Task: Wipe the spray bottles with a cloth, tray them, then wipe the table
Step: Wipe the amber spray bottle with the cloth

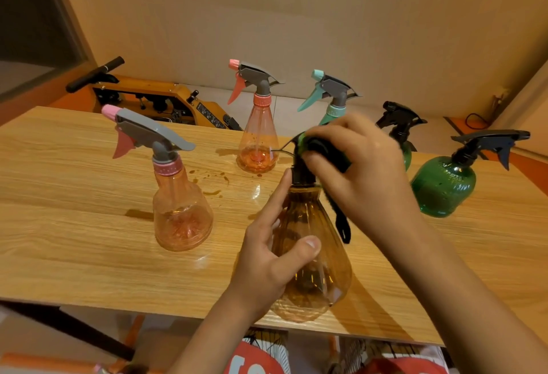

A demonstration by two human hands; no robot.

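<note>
My left hand grips the body of an amber spray bottle, held above the near edge of the wooden table. My right hand holds a dark cloth with a green side wrapped over the bottle's black spray head, which is mostly hidden. A strip of the cloth hangs down beside the bottle's neck. No tray is in view.
Two pink bottles stand at left and centre. A teal-topped bottle and a green bottle are partly behind my right hand. Another green bottle stands right. Brown spill spots mark the table. An orange machine sits behind.
</note>
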